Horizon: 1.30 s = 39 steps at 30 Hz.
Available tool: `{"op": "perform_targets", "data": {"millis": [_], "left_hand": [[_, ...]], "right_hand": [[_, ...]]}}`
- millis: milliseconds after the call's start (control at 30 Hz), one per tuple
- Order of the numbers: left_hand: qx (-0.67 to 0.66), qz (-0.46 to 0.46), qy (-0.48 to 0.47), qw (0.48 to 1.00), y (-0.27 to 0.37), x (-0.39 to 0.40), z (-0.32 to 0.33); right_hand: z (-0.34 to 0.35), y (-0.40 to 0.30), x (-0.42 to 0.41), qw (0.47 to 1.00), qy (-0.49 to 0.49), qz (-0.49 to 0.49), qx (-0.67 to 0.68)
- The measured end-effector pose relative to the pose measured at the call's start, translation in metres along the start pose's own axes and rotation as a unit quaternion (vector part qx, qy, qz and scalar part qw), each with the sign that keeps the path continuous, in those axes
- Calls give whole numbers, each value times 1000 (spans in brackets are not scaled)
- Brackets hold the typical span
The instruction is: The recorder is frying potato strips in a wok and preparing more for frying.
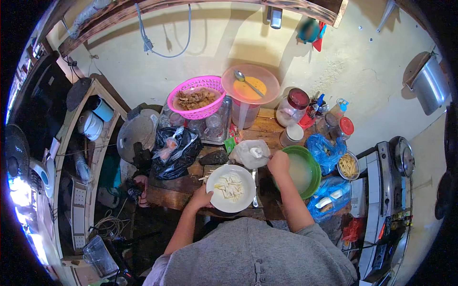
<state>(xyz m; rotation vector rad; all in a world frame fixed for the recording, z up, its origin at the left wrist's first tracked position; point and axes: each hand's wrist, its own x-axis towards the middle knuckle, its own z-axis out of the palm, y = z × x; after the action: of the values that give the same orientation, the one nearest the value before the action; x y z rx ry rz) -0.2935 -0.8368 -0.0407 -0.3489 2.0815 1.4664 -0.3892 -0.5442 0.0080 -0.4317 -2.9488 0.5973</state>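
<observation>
My left hand (202,197) grips the left rim of a shallow white bowl (222,203), thumb over the edge. Pale cut strips (230,187) dusted with white powder lie in the bowl. Farther back, my right hand (279,163) is closed on the handle of a spoon (264,156). White powder is heaped on the spoon's head, over an opened clear plastic bag (240,152). Just right of that hand stands a green basin (317,178) of cloudy liquid, partly hidden by my forearm. A knife (255,191) lies along the bowl's right side.
A pink basket (173,107) of browned food and a strainer-like bowl (229,84) with orange liquid stand at the back. Blue plastic bags (327,152) and a bowl of cut strips (347,166) sit right. A black bag (175,168) lies left; a stove (384,178) stands far right.
</observation>
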Motion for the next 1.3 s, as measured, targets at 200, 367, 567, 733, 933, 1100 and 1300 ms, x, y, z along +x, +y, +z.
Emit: {"op": "perform_targets", "data": {"millis": [200,367,567,733,933,1100,1300], "left_hand": [[12,1,-5,1000,-10,16,2],[-3,-15,-4,1000,-17,18,2],[13,12,-1,1000,-30,29,1],[-5,-4,2,1000,-14,16,4],[-15,-8,-3,1000,1,3,7],[-26,6,-2,1000,-29,16,7],[-12,14,-33,999,-3,-2,8]], "right_hand": [[-36,16,-17,997,-21,25,70],[-49,4,-63,975,-142,-40,165],[-26,4,-94,981,-145,-55,116],[-30,-2,-96,981,-152,-80,94],[-36,1,-70,961,-103,-46,251],[-34,2,-53,977,141,-156,44],[-5,19,-57,977,119,-175,21]]}}
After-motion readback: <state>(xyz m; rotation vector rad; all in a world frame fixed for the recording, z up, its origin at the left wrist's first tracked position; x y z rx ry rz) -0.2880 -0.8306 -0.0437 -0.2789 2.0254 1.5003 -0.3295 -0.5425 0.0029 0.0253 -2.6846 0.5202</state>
